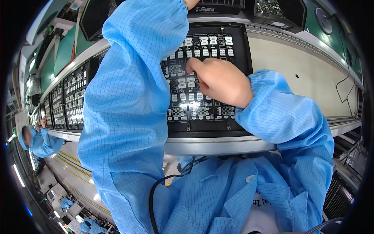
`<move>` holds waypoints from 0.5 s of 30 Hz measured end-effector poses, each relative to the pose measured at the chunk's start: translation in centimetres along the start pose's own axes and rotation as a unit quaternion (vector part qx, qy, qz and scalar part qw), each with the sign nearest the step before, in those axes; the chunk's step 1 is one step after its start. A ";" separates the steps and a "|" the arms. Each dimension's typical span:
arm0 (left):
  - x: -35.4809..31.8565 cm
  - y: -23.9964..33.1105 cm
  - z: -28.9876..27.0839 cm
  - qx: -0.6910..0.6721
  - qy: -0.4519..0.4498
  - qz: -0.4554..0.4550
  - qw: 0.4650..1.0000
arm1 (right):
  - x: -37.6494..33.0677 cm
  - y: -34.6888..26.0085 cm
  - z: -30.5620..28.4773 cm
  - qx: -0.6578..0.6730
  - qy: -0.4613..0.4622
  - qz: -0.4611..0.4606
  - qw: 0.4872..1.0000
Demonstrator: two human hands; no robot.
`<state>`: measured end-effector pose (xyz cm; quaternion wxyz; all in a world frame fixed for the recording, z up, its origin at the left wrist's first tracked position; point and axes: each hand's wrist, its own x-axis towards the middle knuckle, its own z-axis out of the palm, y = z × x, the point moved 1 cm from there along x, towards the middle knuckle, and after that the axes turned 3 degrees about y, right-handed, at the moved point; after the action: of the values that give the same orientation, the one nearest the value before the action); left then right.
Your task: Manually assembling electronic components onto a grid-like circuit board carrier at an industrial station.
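Observation:
A black carrier tray (210, 132) lies in front of me on the line, bearing a panel of circuit boards (204, 52) with rows of white parts. Over the middle of the panel is my right hand (224, 80), its fingers curled and closed. Whatever is between the fingertips, if anything, is too small or hidden to name. My left arm stretches across the tray's left side to the far edge. Only a sliver of my left hand (191, 4) shows past the cuff, near a black bin (218, 5); its fingers are out of sight.
Another black bin (278, 13) holds many small parts at the far right. Right of the tray runs a pale surface (304, 93) with a small dark piece (297, 76) on it. A metal rail (218, 147) borders the near side. More trays (74, 99) and a person in blue (43, 142) are leftward.

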<state>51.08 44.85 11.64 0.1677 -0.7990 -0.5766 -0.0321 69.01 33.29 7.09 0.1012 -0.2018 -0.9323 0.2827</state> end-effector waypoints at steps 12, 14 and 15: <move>0.2 0.7 -1.5 0.005 -0.010 -0.007 1.000 | 0.1 3.1 -8.9 0.115 0.252 -0.043 0.960; 0.2 0.5 -1.7 -0.029 0.017 -0.014 0.999 | -0.3 5.1 -11.9 0.204 0.295 0.014 0.934; 0.1 0.1 -1.8 -0.089 0.052 -0.010 0.995 | -0.2 5.6 -13.0 0.236 0.322 0.041 0.916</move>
<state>51.48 44.30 13.34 0.1253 -0.8023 -0.5697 -0.1267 74.85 43.74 14.54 0.4286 -0.2903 -0.7464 0.4182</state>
